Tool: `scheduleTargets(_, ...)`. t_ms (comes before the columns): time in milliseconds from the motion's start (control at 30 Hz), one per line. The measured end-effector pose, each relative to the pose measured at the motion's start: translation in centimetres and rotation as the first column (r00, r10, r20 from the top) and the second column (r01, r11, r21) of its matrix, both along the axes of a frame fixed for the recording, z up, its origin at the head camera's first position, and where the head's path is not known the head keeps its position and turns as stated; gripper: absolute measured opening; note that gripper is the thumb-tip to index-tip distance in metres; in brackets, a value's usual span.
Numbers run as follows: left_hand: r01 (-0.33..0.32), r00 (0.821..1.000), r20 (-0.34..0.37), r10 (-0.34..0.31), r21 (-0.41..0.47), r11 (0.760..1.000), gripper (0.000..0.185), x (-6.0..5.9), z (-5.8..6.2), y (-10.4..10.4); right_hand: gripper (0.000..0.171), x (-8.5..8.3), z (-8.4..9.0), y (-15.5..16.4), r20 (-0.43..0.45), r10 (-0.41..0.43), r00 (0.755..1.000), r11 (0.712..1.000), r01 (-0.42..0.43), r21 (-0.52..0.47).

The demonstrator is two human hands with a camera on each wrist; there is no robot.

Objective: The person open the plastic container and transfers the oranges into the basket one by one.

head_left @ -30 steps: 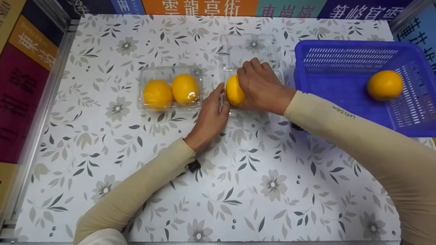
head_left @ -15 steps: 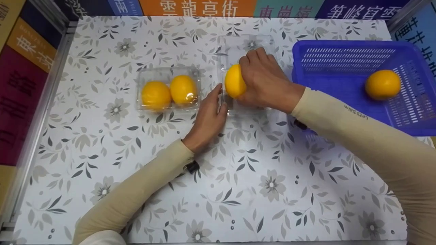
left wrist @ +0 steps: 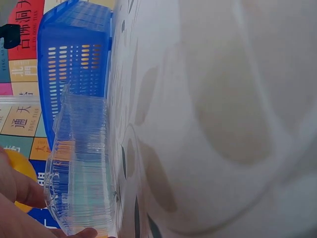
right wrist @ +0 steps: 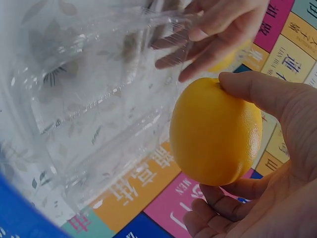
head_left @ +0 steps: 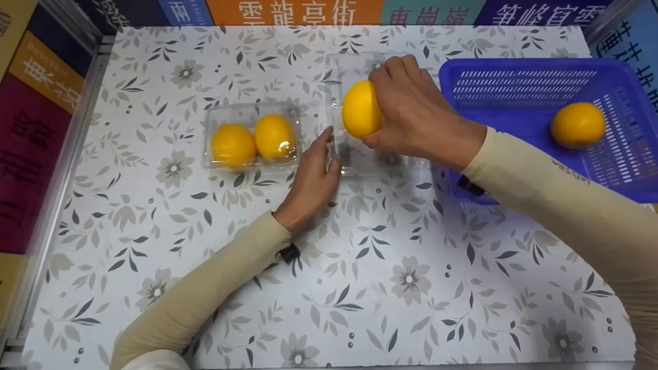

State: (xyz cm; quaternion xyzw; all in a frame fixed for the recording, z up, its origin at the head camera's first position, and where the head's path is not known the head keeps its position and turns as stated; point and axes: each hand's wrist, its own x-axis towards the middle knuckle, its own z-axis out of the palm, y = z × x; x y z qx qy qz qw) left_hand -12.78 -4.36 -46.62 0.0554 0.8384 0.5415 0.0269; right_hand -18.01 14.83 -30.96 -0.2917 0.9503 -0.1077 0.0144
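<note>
My right hand [head_left: 411, 110] grips a yellow-orange orange [head_left: 361, 109] between thumb and fingers, raised over a clear plastic clamshell box [head_left: 354, 160]. In the right wrist view the held orange [right wrist: 215, 131] fills the middle, with nothing inside the box [right wrist: 94, 99] behind it. The box's lid [head_left: 349, 67] lies folded back, away from me. My left hand [head_left: 311, 182] rests against the box's left side with straight fingers and thumb. In the left wrist view, fingertips show at the edge of the clear box [left wrist: 84, 158].
Left of my left hand stands a second clear box [head_left: 211, 110], closed over two oranges [head_left: 254, 141]. A blue-purple basket [head_left: 506, 149] stands at the right with one orange [head_left: 578, 125] in it. Printed panels [head_left: 303, 13] border the flower-patterned table [head_left: 318, 308].
My right hand has lifted the orange up out of the open box and slightly to the right. The left hand has stayed at the box's side.
</note>
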Motion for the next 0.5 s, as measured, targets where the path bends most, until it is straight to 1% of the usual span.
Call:
scheduleTargets(67, -0.007, 1.0, -0.005, 0.007, 0.003, 1.0, 0.065, -0.1, -0.3, 0.0, 0.083, 0.1, 0.3, 0.5, -0.014, 0.0, 1.0, 1.0, 0.0, -0.018)
scheduleTargets(100, -0.004, 1.0, -0.001, 0.004, 0.005, 1.0, 0.065, 0.0, 0.0, 0.0, 0.083, 0.1, 0.4, 0.8, -0.02, -0.002, 1.0, 1.0, 0.001, -0.027)
scheduleTargets(167, 0.0, 1.0, 0.008, 0.0, 0.006, 1.0, 0.064, 0.5, 1.1, 0.0, 0.083, 0.2, 0.7, 1.4, -0.036, 0.001, 0.999, 0.999, -0.002, -0.044)
scheduleTargets(233, 0.0, 1.0, 0.006, 0.0, -0.005, 1.0, 0.064, 0.7, 1.4, 0.0, 0.082, 0.2, 0.8, 2.1, -0.04, -0.006, 0.999, 0.998, 0.004, -0.058)
scheduleTargets(267, 0.005, 1.0, 0.01, -0.005, -0.009, 1.0, 0.064, 0.8, 1.8, 0.1, 0.081, 0.2, 0.9, 2.4, -0.036, -0.014, 0.999, 0.998, 0.011, -0.062)
scheduleTargets(333, 0.012, 1.0, 0.014, -0.012, -0.012, 1.0, 0.064, 0.9, 2.0, 0.0, 0.081, 0.3, 1.1, 3.0, -0.023, -0.033, 0.999, 0.997, 0.031, -0.069)
scheduleTargets(367, 0.016, 1.0, 0.015, -0.016, -0.011, 1.0, 0.064, 0.9, 1.9, 0.0, 0.081, 0.3, 1.1, 3.4, -0.017, -0.043, 0.999, 0.997, 0.041, -0.071)
scheduleTargets(400, 0.014, 1.0, 0.013, -0.014, -0.013, 1.0, 0.065, 0.7, 1.5, 0.0, 0.082, 0.3, 1.2, 3.7, -0.012, -0.053, 0.999, 0.996, 0.052, -0.072)
scheduleTargets(433, 0.011, 1.0, 0.011, -0.011, -0.015, 1.0, 0.065, 0.5, 0.9, 0.0, 0.082, 0.3, 1.3, 4.0, -0.006, -0.063, 0.998, 0.995, 0.062, -0.073)
scheduleTargets(500, 0.006, 1.0, -0.011, -0.006, -0.015, 1.0, 0.065, -0.2, -0.7, -0.1, 0.082, 0.3, 1.3, 4.6, -0.002, -0.076, 0.997, 0.994, 0.075, -0.076)
